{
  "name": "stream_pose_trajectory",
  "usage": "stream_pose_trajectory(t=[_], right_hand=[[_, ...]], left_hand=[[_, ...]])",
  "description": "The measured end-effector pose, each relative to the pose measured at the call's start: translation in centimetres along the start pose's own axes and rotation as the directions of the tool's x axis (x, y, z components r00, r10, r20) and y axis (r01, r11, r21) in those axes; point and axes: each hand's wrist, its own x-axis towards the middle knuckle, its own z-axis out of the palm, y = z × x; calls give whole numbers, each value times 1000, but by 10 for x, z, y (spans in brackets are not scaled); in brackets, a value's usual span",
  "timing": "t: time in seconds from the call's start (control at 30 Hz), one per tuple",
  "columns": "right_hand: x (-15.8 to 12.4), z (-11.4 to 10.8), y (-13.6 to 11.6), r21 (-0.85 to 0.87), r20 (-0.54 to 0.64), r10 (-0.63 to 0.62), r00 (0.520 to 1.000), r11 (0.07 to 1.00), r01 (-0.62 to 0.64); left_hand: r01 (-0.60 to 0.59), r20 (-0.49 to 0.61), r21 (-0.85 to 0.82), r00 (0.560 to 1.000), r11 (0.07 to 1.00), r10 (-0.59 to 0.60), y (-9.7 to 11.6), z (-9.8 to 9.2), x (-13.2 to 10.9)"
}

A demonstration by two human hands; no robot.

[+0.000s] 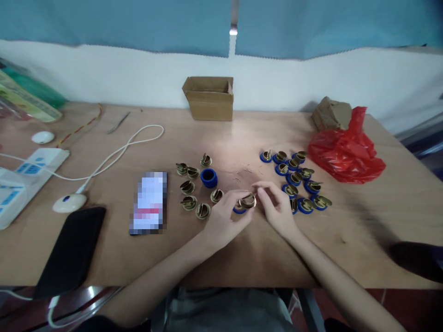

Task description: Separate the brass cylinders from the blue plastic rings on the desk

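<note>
My left hand (224, 221) pinches a round brass part seated in a blue ring (246, 203) on the wooden table (242, 249). My right hand (275, 205) is curled right beside it, fingertips pinched at the part's right edge. To the left lie several bare brass parts (189, 189) around a loose blue ring (209, 178). To the right sits a group of several brass parts fitted in blue rings (297, 180). Tiny wire springs (246, 169) are scattered just beyond my hands.
A small open cardboard box (209, 97) stands at the back. A red plastic bag (344, 150) and brown packet (330, 114) lie far right. Left of my hands: a phone (149, 203), a black phone (72, 249), a white cable (114, 154), a power strip (24, 177).
</note>
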Motion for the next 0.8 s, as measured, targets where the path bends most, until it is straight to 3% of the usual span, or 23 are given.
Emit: stream_pose_trajectory(t=[0.2, 0.33, 0.47, 0.67, 0.73, 0.8], right_hand=[[-3, -3, -7, -128, 81, -256, 963, 956, 265], [-2, -6, -7, -172, 62, -249, 966, 951, 257], [0, -11, -7, -189, 89, -211, 973, 956, 225], [2, -13, -8, -280, -29, -160, 987, 949, 145], [2, -13, -7, -294, -84, -131, 988, 950, 101], [2, -13, -6, -288, -118, -96, 988, 956, 59]], left_hand=[[91, 27, 6, 995, 996, -91, -2, 1, -1], [165, 2, -53, 986, 985, -166, -2, 2, -2], [173, 69, -61, 983, 983, -169, -2, 5, -5], [4, 1, 115, 1000, 993, -4, 5, 3, -5], [-97, 52, 105, 994, 990, 92, 9, 2, -6], [-251, 173, 62, 956, 966, 237, 13, 5, -9]])
